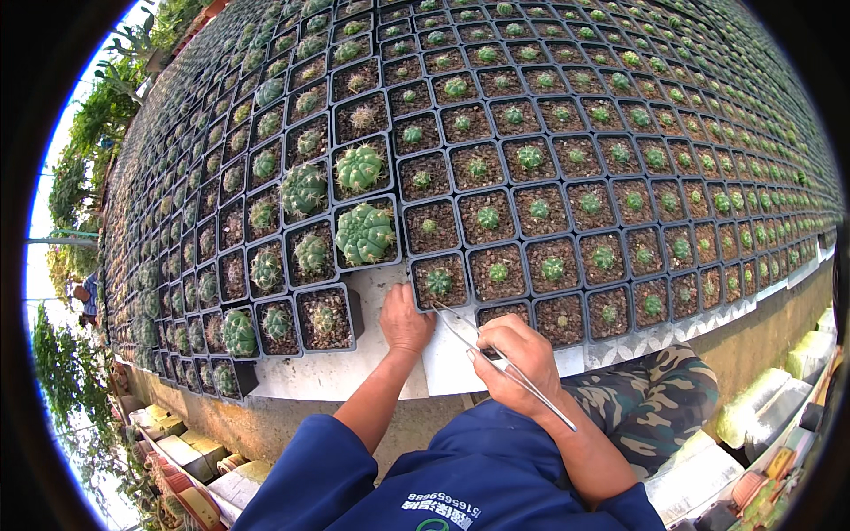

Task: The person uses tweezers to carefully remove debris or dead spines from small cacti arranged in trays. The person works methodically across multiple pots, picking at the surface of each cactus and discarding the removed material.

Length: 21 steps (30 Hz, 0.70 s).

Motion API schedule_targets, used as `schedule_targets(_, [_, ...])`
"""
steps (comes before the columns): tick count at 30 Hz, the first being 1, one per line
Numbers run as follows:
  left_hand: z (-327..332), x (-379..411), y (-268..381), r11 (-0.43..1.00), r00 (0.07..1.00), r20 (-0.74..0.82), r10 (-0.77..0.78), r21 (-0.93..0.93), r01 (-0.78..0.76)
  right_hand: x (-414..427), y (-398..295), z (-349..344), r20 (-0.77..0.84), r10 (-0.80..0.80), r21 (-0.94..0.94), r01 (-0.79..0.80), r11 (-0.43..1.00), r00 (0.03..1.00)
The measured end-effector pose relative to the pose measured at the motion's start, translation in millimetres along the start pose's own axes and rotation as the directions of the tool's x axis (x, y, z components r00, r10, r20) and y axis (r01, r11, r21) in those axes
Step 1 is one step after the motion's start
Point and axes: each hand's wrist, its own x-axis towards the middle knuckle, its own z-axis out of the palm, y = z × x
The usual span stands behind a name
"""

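Observation:
My right hand holds long metal tweezers, their prongs apart and the tips at the front left corner of a square black plastic pot. A small round green cactus grows in this pot, in brown gritty soil. My left hand grips the same pot at its front left corner, with part of the fingers hidden under the rim. Behind that hand, a large ribbed cactus fills another pot. To the left stands a pot with a pale spiny cactus.
Close rows of potted cacti spread across the bench, whose pale top shows near my hands. Concrete blocks lie low at the right. Terracotta pots stand at the lower left. Part of another person shows far left.

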Motion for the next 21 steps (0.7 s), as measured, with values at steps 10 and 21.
schedule_targets(10, [1.6,0.1,-2.9,1.0,1.0,0.0,0.012,-0.012,-0.012,3.6,5.0,7.7,0.002,0.042,0.042,-0.042,0.998,0.999])
schedule_targets(21, [0.7,1.0,-1.3,1.0,1.0,0.0,0.003,0.024,-0.003,3.0,4.0,9.6,-0.002,0.0,0.028,0.0,1.0,1.0])
